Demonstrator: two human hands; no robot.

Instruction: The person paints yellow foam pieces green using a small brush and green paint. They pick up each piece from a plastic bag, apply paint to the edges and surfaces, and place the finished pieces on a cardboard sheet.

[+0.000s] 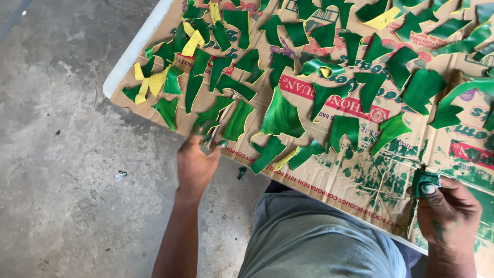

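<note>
Left hand (197, 163) reached to the near edge of the flattened brown cardboard sheet (360, 180), fingers (206, 135) bunched narrow and pinching the near tip of a dark green painted leaf-shaped piece (212, 114); fingertips stained green. That piece lay flat on the cardboard near its left end, tip overhanging the near edge, just beside a lighter green streaked strip (238, 120) on its right.

Right hand (446, 206) sat at the near right of the cardboard, closed around a small green-soaked sponge pad (425, 180), thumb on top, green smears on the skin. Sponge touched the cardboard where the surface was heavily blotched with green paint (375, 177).

Between the two hands: a large glossy green curved piece (281, 116), a smaller green piece (268, 152), a yellow sliver (286, 158) and another green piece (306, 153), all close to the near edge. Further right, a notched green piece (343, 128) and a pointed one (389, 131).

Far side of the cardboard was covered with many more green cut pieces (360, 46), spread out, mostly apart, some overlapping. Unpainted yellow pieces (193, 42) clustered at the far left; more yellow strips (149, 82) at the left corner; one yellow piece (382, 19) at the far right.

Cardboard rested on a white table (135, 49), its edge showing at left. Grey concrete floor (62, 154) to the left, with a small scrap (120, 175) on it. Person's grey shirt (314, 242) near, below the cardboard.
</note>
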